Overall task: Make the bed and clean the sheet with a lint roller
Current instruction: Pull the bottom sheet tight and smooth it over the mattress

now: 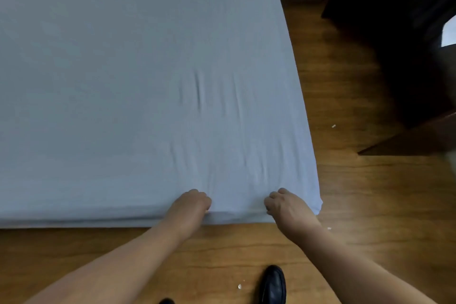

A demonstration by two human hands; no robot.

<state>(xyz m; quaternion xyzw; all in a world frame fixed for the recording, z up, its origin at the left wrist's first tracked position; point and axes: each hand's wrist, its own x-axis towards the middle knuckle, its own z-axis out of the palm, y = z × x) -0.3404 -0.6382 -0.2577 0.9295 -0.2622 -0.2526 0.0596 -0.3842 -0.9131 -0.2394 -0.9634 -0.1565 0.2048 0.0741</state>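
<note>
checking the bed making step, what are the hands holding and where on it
Both the left hand and right hand grip the light blue sheet at its near edge, by the bed's near right corner.

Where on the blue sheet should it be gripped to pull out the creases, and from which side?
Judging by the frame, grip the sheet along its near edge by the corner, where the left hand and right hand hold it, coming from the foot: the creases run toward that edge.

Light: soft daylight, brightest on the floor (370, 205) at the near right
Shadow: far right furniture (407, 57) nearly black
Sharpness: whole picture slightly soft
Edges: bed sheet (123, 81) borders bend with wide-angle distortion
</note>
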